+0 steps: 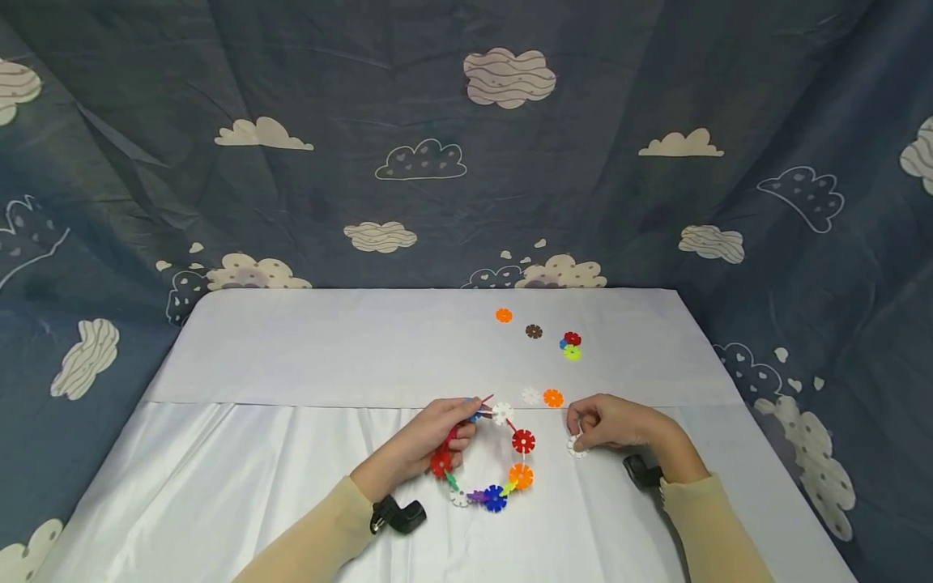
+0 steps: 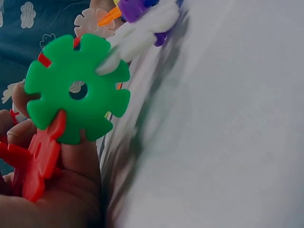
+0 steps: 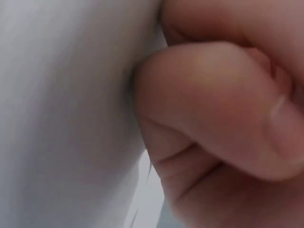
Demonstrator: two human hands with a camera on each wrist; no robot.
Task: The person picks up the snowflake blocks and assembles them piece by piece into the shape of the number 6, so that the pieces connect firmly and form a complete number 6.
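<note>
A ring of interlocking notched plastic discs [image 1: 496,498], in red, white, orange, blue, purple and green, hangs from my left hand [image 1: 437,437]. That hand grips the ring's left side. In the left wrist view, a green disc [image 2: 78,90] slots into a red disc [image 2: 40,164] against the fingers, and a white disc [image 2: 142,35] joins on beyond it. My right hand [image 1: 619,421] pinches a loose white notched disc [image 1: 577,448] at the tabletop. Its fingers [image 3: 204,90] are curled close to the white cloth in the right wrist view, which hides the disc.
Between the hands and slightly farther back lie a loose white disc [image 1: 530,396] and an orange disc [image 1: 553,397]. Farther off are another orange disc [image 1: 504,315], a brown disc [image 1: 534,331] and a small red, blue and yellow-green cluster [image 1: 572,346]. A cloud-patterned curtain [image 1: 437,202] stands behind the white table [image 1: 291,348].
</note>
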